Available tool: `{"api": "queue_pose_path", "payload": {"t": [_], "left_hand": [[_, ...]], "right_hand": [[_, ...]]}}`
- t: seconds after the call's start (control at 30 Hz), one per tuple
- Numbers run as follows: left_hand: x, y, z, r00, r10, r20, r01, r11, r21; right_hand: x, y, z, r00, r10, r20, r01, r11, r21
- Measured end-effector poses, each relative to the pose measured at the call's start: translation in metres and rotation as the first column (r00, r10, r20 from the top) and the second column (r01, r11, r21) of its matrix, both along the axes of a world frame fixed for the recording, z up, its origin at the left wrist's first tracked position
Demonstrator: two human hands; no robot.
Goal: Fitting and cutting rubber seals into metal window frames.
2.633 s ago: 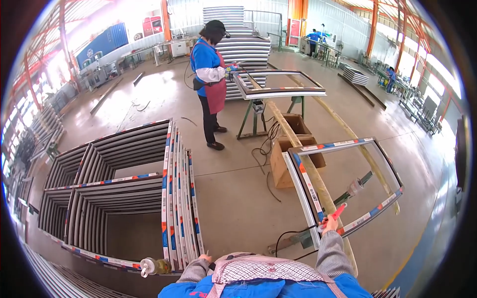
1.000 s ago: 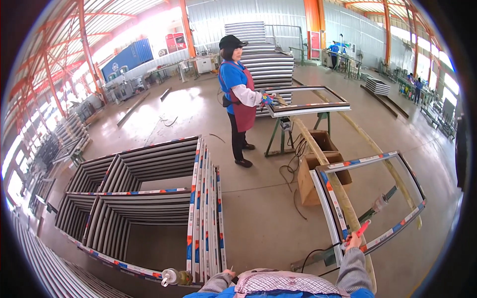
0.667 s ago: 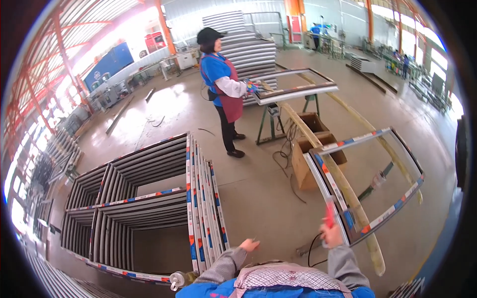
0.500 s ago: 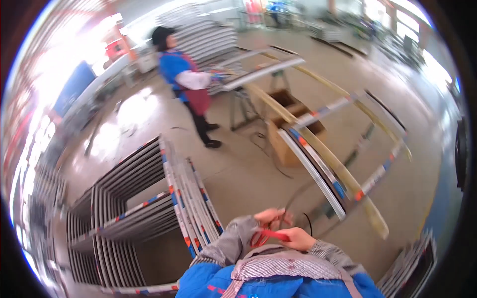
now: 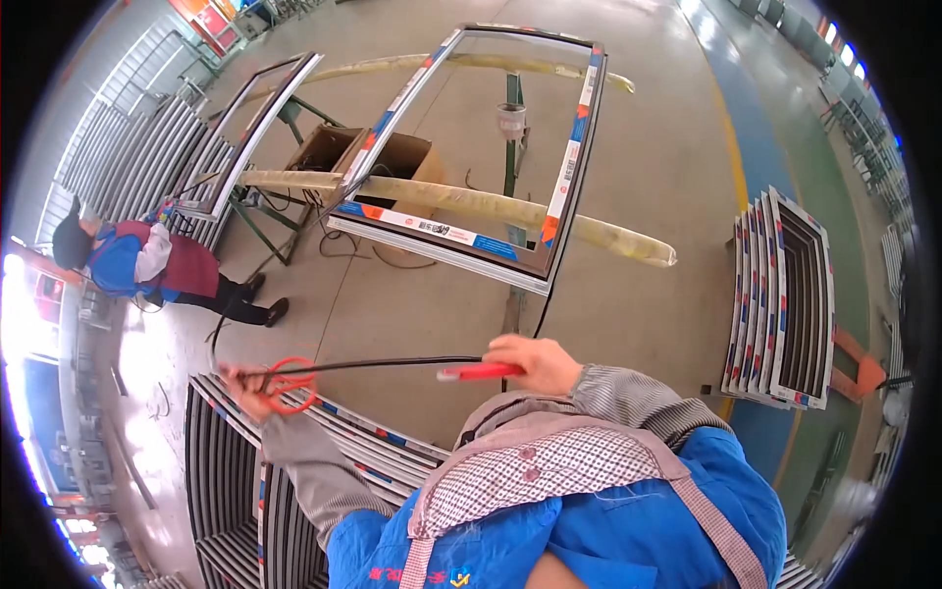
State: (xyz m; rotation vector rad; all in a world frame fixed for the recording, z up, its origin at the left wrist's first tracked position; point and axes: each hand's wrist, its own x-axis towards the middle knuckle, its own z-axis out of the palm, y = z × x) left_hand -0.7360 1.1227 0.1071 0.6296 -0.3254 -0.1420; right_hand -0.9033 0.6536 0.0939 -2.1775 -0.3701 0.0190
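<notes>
My left hand (image 5: 251, 395) is stretched out to the left, fingers closed round a thin black strip (image 5: 392, 362); a pair of scissors with red loop handles (image 5: 291, 386) is beside its fingers. The strip runs taut across to my right hand (image 5: 542, 365). That hand is closed on the strip and a red, flat-handled tool (image 5: 479, 372), whose kind I cannot make out. Beyond my hands a rectangular window frame (image 5: 432, 228) with printed tape rests on two padded beams (image 5: 461, 201). A black strand hangs down from its near right corner.
At left a co-worker (image 5: 162, 260) stands at another frame (image 5: 257, 133). Cardboard boxes (image 5: 407, 155) sit under the beams. Stacked frames (image 5: 231, 461) stand by my left arm, with another stack (image 5: 780, 299) at right. A small bucket (image 5: 511, 121) hangs near a green stand.
My hands have moved apart, the left one outward, with the black strip now stretched between them. My view has turned to the right, so the frame now lies straight ahead.
</notes>
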Motion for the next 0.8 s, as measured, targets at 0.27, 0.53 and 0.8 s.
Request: {"api": "queue_pose_path", "payload": {"t": [0.27, 0.53, 0.8], "left_hand": [[-0.073, 0.092, -0.11, 0.406, 0.887, -0.218, -0.246, 0.336, 0.909], [-0.011, -0.142, -0.161, 0.592, 0.626, -0.508, -0.02, 0.641, 0.767], [-0.005, -0.321, -0.105, 0.792, 0.119, -0.599, 0.269, 0.812, 0.518]], "right_hand": [[0.089, -0.094, -0.027, 0.913, -0.395, 0.104, 0.404, 0.84, -0.363], [0.137, -0.094, -0.058, 0.942, -0.161, 0.295, 0.319, 0.701, -0.637], [0.077, -0.012, -0.047, 0.922, -0.356, -0.154, 0.352, 0.934, -0.056]]}}
